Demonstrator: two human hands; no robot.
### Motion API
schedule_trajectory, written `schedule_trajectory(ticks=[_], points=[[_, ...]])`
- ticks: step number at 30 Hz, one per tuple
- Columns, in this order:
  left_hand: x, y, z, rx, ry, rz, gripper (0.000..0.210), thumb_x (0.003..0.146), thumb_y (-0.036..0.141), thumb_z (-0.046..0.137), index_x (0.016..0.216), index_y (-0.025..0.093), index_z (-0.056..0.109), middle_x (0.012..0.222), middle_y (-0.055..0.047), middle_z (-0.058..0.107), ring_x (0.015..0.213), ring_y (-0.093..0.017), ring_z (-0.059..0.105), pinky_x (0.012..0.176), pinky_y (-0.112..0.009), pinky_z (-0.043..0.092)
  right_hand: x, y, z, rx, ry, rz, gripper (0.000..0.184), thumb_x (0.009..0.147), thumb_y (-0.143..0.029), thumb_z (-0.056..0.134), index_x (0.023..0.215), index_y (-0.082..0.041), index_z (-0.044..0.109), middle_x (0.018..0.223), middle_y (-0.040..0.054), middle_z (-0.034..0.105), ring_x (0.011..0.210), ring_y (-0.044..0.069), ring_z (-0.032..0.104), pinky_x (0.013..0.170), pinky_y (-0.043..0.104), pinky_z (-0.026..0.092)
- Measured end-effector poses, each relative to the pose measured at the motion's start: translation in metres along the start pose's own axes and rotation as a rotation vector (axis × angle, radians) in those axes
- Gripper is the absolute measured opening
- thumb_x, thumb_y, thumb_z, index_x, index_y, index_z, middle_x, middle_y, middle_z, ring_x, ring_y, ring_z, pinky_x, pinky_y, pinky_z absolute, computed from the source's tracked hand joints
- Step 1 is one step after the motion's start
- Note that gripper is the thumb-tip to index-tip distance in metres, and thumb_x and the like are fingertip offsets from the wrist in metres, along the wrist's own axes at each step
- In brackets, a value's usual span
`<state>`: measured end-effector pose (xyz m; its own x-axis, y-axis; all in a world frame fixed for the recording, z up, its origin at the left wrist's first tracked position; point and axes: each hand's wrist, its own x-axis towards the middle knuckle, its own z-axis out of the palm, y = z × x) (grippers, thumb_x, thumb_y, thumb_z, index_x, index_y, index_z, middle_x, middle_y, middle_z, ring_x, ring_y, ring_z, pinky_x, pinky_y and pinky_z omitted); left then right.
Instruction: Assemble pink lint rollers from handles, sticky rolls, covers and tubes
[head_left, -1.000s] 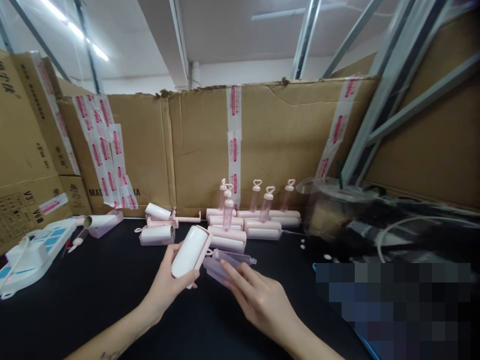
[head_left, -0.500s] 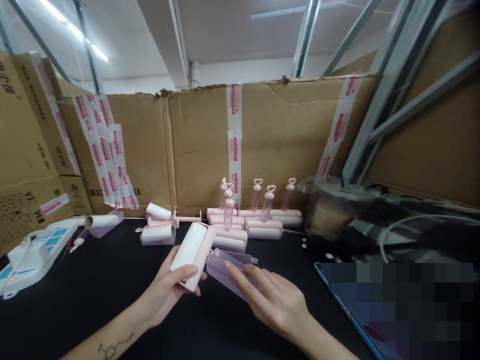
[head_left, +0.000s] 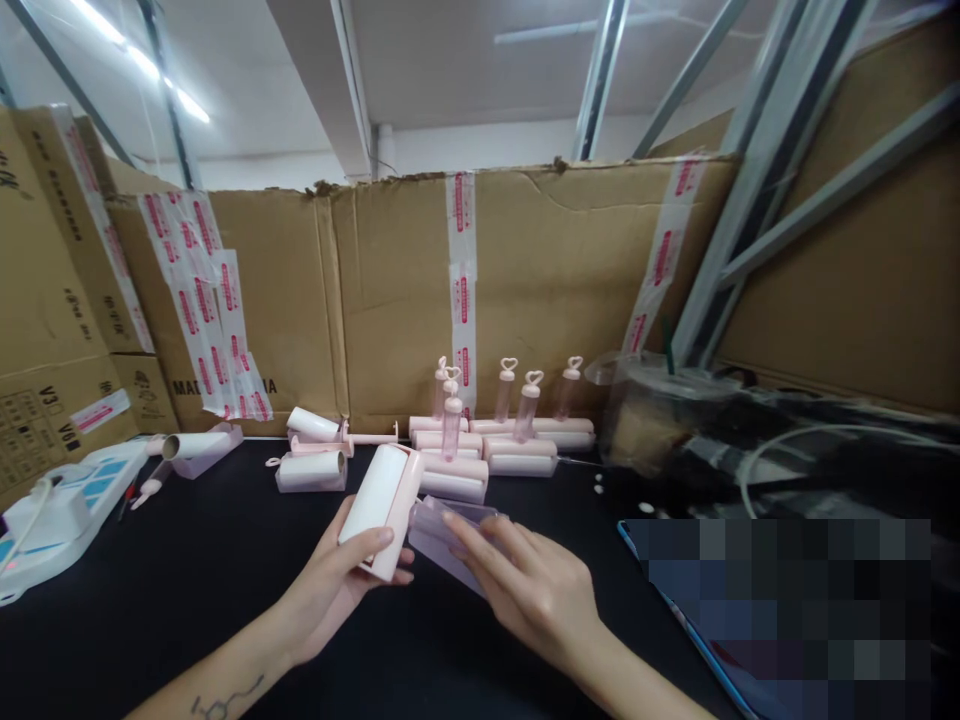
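Note:
My left hand [head_left: 349, 570] is closed around a pink lint roller [head_left: 375, 505] with a white paper roll, held tilted above the black table. My right hand [head_left: 536, 585] has its fingers on a see-through lilac plastic cover [head_left: 439, 535], just right of the roller. My right thumb is hidden beneath. Behind my hands lie several pink lint rollers [head_left: 521, 458], with clear handles ending in heart-shaped loops [head_left: 451, 400] standing up from them. To the left are a white roll in a clear cover [head_left: 311, 472] and a pink roller frame [head_left: 322, 443].
A white power strip [head_left: 67, 530] lies at the far left, near another paper roll [head_left: 191, 445]. A cardboard wall [head_left: 397, 290] closes off the back. On the right are a drink cup in plastic [head_left: 645, 415] and a blue-edged flat item [head_left: 694, 630], partly blurred out.
My right hand has shifted slightly on the lilac cover, its fingers drawing closer together. The left hand keeps the roller in nearly the same pose. The whole view has moved slightly.

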<state>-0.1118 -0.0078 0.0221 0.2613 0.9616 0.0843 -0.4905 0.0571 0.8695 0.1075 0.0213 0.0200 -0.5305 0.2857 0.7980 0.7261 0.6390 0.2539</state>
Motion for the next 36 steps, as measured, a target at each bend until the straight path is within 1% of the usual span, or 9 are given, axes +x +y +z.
schedule_trajectory(ticks=[3,5,8,10,13,18,23,29,36], points=[[0.007,0.004,-0.009,-0.064,-0.214,0.024,0.064,0.071,0.063,0.054,0.112,0.014,0.055,0.117,-0.014,0.056,0.115,-0.032,0.046,0.099,-0.047,0.032,0.012,0.014,-0.013,0.169,-0.084,0.137,0.032,0.086,-0.025,0.051,0.117,-0.026,0.057,0.081,0.0015,0.063,0.064,0.011,0.057,0.057,0.020,0.040],[0.016,0.001,-0.017,0.023,-0.257,0.107,0.074,0.065,0.069,0.054,0.119,0.018,0.051,0.127,-0.013,0.050,0.124,-0.033,0.036,0.103,-0.049,0.025,0.020,0.027,-0.025,0.307,-0.156,0.262,0.033,0.084,-0.032,0.053,0.117,-0.026,0.056,0.088,0.0025,0.064,0.072,0.013,0.060,0.062,0.021,0.044],[0.032,-0.014,-0.030,0.428,-0.092,0.199,0.080,0.062,0.050,0.071,0.130,0.025,0.038,0.133,-0.010,0.045,0.126,-0.031,0.032,0.105,-0.048,0.018,0.032,0.049,-0.044,0.485,-0.313,0.426,0.035,0.079,-0.042,0.057,0.108,-0.022,0.061,0.091,0.0043,0.065,0.078,0.018,0.061,0.068,0.026,0.048],[0.039,-0.028,-0.035,0.709,0.014,0.201,0.081,0.061,0.041,0.074,0.131,0.026,0.036,0.136,-0.010,0.041,0.128,-0.030,0.027,0.106,-0.047,0.015,0.041,0.062,-0.055,0.549,-0.495,0.489,0.035,0.077,-0.047,0.056,0.098,-0.020,0.064,0.080,0.0038,0.066,0.065,0.017,0.062,0.059,0.026,0.048],[0.042,-0.041,-0.035,0.947,-0.029,0.207,0.068,0.066,0.038,0.070,0.127,0.024,0.042,0.132,-0.010,0.043,0.126,-0.029,0.031,0.105,-0.045,0.019,0.057,0.074,-0.067,0.542,-0.800,0.541,0.039,0.077,-0.051,0.053,0.094,-0.019,0.067,0.063,0.0015,0.064,0.042,0.013,0.055,0.040,0.022,0.040],[0.037,-0.040,-0.029,1.025,-0.120,0.211,0.053,0.069,0.039,0.066,0.113,0.020,0.044,0.125,-0.012,0.048,0.119,-0.027,0.040,0.100,-0.042,0.027,0.096,0.068,-0.075,0.337,-1.102,0.417,0.035,0.068,-0.047,0.061,0.085,-0.018,0.071,0.052,0.0002,0.061,0.039,0.013,0.055,0.038,0.020,0.035],[0.039,-0.040,-0.030,0.975,-0.185,0.147,0.077,0.058,0.039,0.075,0.121,0.019,0.034,0.128,-0.013,0.046,0.120,-0.028,0.040,0.101,-0.043,0.027,0.135,0.053,-0.071,0.284,-1.306,0.258,0.047,0.061,-0.060,0.062,0.078,-0.016,0.072,0.050,0.0000,0.059,0.039,0.012,0.055,0.044,0.022,0.039],[0.040,-0.038,-0.033,1.025,-0.132,0.109,0.068,0.054,0.043,0.076,0.112,0.019,0.051,0.119,-0.010,0.052,0.116,-0.032,0.040,0.101,-0.046,0.024,0.162,0.041,-0.068,0.224,-1.417,0.117,0.049,0.056,-0.060,0.067,0.075,-0.016,0.072,0.052,-0.0002,0.061,0.042,0.014,0.057,0.056,0.028,0.043],[0.037,-0.036,-0.032,0.972,-0.149,0.138,0.066,0.054,0.040,0.077,0.111,0.019,0.051,0.108,-0.007,0.055,0.103,-0.026,0.048,0.093,-0.038,0.033,0.185,0.020,-0.069,0.127,-1.482,0.054,0.044,0.053,-0.056,0.071,0.065,-0.013,0.069,0.046,-0.0004,0.057,0.041,0.015,0.053,0.047,0.028,0.041]])
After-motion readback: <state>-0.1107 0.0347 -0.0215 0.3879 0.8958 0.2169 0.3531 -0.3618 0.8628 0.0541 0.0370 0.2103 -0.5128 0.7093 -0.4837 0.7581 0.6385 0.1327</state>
